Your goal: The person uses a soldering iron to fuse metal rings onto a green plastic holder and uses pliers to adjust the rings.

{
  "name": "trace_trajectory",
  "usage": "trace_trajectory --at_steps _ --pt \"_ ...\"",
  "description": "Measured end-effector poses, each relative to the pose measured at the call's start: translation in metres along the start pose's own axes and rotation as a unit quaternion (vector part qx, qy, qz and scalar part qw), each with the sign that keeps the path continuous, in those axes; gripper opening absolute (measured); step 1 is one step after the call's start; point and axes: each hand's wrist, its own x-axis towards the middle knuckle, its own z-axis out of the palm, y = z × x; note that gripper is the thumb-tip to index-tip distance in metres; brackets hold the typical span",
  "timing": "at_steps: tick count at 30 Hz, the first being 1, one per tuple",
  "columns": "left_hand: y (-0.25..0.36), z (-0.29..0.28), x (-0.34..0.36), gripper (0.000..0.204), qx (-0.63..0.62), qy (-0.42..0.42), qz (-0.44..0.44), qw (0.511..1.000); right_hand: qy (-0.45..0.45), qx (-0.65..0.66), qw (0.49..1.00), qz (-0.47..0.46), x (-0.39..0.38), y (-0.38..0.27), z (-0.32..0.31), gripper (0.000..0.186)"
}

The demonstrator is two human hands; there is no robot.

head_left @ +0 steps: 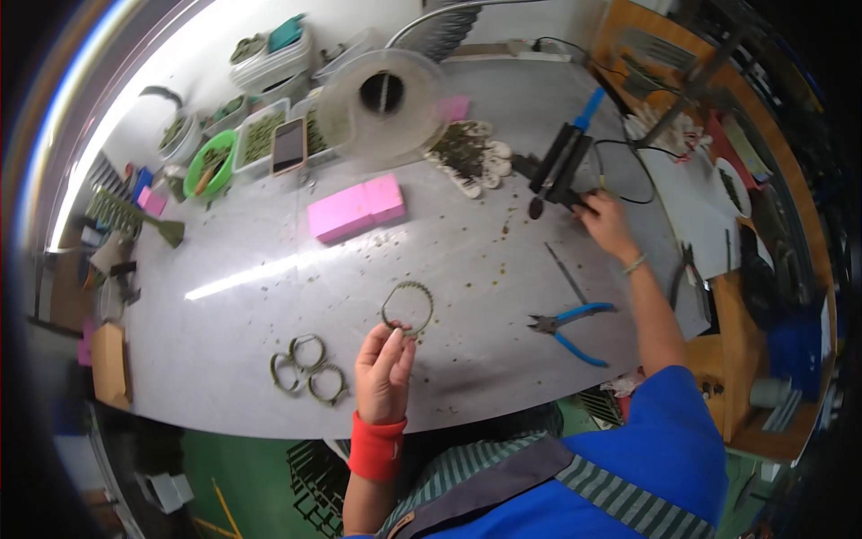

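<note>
My left hand [384, 368], with a red wristband, pinches a green beaded ring [407, 307] at its lower edge and holds it just over the grey table [503, 269]. My right hand [607, 225] reaches far right to the black stand of a blue-handled tool [564, 162] and touches its base. Three finished green rings [310, 366] lie on the table left of my left hand. Blue-handled pliers [571, 327] lie between my two arms.
A pink block [356, 207] sits mid-table. A clear spool [384, 106], a phone [289, 144], trays and a green bowl [209, 162] of small green parts line the back. A pile of parts on white gloves [471, 153] lies behind. Loose beads are scattered about.
</note>
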Motion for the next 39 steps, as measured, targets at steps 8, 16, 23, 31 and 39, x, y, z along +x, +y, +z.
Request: trace_trajectory --at_steps 8,16,23,31,39 --pt "0.003 0.001 -0.002 0.015 -0.196 -0.044 -0.089 0.975 0.061 -0.014 0.997 0.044 -0.016 -0.043 -0.013 0.019" --pt "-0.006 0.018 -0.01 0.018 -0.293 -0.057 -0.18 0.937 -0.138 0.381 0.909 0.1 -0.096 -0.217 -0.002 0.021" --pt "-0.012 0.018 -0.028 0.026 -0.385 -0.073 -0.247 0.886 -0.14 0.479 0.864 0.065 -0.097 -0.268 0.043 0.014" --pt "-0.018 0.012 -0.039 0.026 -0.427 -0.079 -0.254 0.864 -0.153 0.515 0.839 0.087 -0.099 -0.276 0.056 0.011" --pt "-0.021 0.01 -0.041 0.025 -0.465 -0.071 -0.261 0.843 -0.149 0.525 0.834 0.082 -0.102 -0.28 0.059 0.012"
